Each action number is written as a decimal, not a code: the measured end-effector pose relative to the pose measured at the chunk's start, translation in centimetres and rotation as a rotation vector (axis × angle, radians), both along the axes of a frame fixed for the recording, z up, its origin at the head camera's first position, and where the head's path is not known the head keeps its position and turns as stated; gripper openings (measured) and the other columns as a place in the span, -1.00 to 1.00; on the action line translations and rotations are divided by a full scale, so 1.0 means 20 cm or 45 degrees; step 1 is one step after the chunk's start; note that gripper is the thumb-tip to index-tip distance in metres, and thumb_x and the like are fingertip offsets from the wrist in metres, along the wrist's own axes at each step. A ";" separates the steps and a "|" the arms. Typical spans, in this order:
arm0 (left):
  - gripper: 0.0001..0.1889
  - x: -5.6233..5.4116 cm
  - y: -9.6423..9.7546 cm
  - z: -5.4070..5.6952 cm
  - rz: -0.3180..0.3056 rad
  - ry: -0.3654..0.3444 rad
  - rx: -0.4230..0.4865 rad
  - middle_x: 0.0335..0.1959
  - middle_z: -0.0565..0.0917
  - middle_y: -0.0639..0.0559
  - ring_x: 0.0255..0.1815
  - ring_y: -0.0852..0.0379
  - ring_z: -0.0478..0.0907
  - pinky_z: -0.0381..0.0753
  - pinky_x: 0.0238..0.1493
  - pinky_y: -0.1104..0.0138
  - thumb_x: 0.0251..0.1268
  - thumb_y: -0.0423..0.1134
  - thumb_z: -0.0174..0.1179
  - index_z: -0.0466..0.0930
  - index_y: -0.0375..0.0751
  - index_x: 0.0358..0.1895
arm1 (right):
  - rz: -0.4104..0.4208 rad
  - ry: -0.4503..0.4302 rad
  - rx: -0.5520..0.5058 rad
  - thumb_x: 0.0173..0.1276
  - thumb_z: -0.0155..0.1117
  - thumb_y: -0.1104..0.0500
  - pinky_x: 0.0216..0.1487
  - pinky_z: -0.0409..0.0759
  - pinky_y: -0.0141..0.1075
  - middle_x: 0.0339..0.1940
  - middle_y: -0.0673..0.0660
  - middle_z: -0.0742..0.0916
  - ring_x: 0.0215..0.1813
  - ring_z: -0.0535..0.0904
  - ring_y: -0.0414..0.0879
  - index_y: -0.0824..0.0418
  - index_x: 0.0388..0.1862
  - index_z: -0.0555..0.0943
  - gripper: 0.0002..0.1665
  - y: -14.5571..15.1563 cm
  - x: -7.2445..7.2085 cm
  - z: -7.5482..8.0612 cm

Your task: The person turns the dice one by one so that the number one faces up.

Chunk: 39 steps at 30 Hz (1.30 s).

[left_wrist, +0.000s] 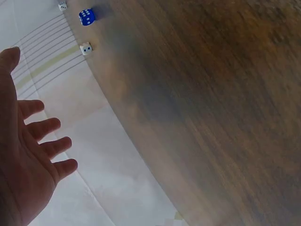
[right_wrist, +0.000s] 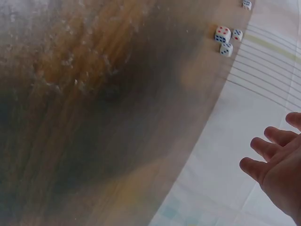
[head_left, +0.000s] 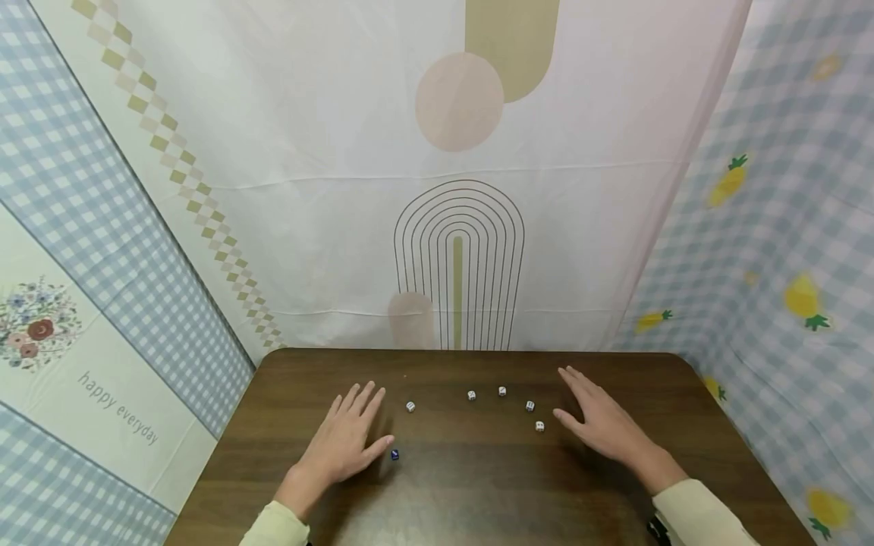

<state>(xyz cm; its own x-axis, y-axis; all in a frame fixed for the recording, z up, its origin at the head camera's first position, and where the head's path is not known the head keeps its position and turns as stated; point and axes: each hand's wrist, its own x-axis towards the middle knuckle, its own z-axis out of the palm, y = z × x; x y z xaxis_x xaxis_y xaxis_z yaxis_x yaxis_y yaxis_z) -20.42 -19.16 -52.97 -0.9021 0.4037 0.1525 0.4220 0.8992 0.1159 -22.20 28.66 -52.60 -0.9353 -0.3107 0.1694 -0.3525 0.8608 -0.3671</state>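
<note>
My left hand point(head_left: 344, 441) hovers palm down over the left part of the brown table, fingers extended and holding nothing. Just beyond its thumb tip lies a blue die point(head_left: 394, 454) with white pips, also visible as a blue die point(left_wrist: 86, 17) in the left wrist view. A white die point(head_left: 410, 406) sits right of those fingertips. More white dice are spread rightward: one die point(head_left: 471, 395), another die point(head_left: 502, 391), then a die point(head_left: 529, 406) and a nearer die point(head_left: 539, 426). To their right, my right hand point(head_left: 604, 425) is held with fingers extended, grasping nothing.
The wooden table point(head_left: 464, 493) has rounded far corners. Behind it hangs a white patterned cloth point(head_left: 328, 243). Checked blue cloths stand at both sides, the right cloth point(head_left: 771, 250) printed with pineapples.
</note>
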 end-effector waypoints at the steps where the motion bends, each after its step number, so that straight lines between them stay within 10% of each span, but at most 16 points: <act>1: -0.12 0.00 0.00 0.00 -0.008 -0.002 0.009 0.64 0.21 -0.19 0.63 -0.28 0.15 0.17 0.53 -0.23 0.42 0.30 0.13 0.16 -0.10 0.63 | 0.004 -0.003 0.001 0.53 0.11 -0.33 0.40 0.29 0.37 0.66 0.33 0.24 0.57 0.26 0.36 0.17 0.68 0.12 -0.02 -0.01 0.00 -0.01; 27: -0.29 0.00 0.06 -0.11 -0.357 0.115 0.154 0.06 0.67 -0.04 0.05 0.00 0.60 0.62 0.08 0.07 0.00 0.08 0.58 0.62 -0.25 0.19 | 0.039 -0.071 -0.096 0.38 0.42 -0.13 0.34 0.47 0.21 0.42 0.24 0.53 0.45 0.45 0.23 0.22 0.48 0.41 -0.18 -0.12 -0.01 -0.14; 39: -0.58 0.00 0.08 -0.14 -0.354 -0.090 0.174 -0.12 0.64 0.12 -0.09 0.18 0.50 0.59 -0.05 0.22 0.10 -0.06 0.56 0.70 -0.08 0.02 | 0.069 -0.096 -0.101 0.33 0.49 -0.09 0.16 0.59 0.07 0.21 0.14 0.63 0.21 0.60 0.07 0.21 0.31 0.53 -0.30 -0.11 -0.02 -0.16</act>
<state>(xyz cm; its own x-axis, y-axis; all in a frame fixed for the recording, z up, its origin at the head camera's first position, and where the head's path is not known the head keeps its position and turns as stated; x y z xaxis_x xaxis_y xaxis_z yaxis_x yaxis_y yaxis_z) -20.52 -17.61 -55.80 -0.7702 0.6166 0.1630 0.6361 0.7243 0.2660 -22.53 26.52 -55.90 -0.9285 -0.3497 0.1250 -0.3664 0.8083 -0.4609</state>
